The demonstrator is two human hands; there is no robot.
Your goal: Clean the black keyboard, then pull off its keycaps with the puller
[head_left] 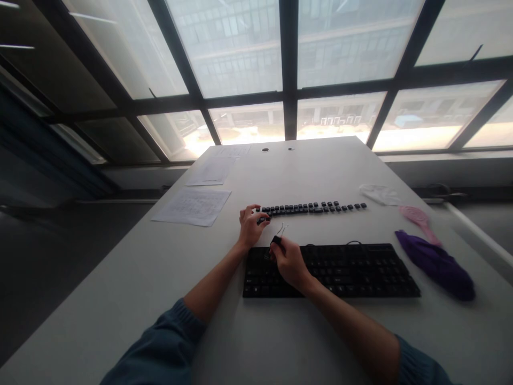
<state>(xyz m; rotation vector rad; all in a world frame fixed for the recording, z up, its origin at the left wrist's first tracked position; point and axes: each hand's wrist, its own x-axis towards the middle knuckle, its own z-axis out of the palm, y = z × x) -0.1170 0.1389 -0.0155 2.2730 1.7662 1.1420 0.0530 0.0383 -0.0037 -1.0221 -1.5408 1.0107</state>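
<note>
Along the white desk, black keycaps (296, 209) lie lined up in rows. At their left end is my left hand (250, 227), its thumb and fingers curled round a small black keycap (262, 220). My right hand (289, 259) is closed on the black handle of a keycap puller (276, 240), whose thin wire prongs point up and away from me. Beneath that hand stretches a black keyboard (360, 270), with part of its left half hidden by the hand and wrist.
Sheets of printed paper (192, 206) lie on the left of the desk (216, 337). To the right are a crumpled clear plastic bag (380, 194), a pink hairbrush (417, 216) and a purple cloth item (436, 264). Large windows stand beyond the far edge.
</note>
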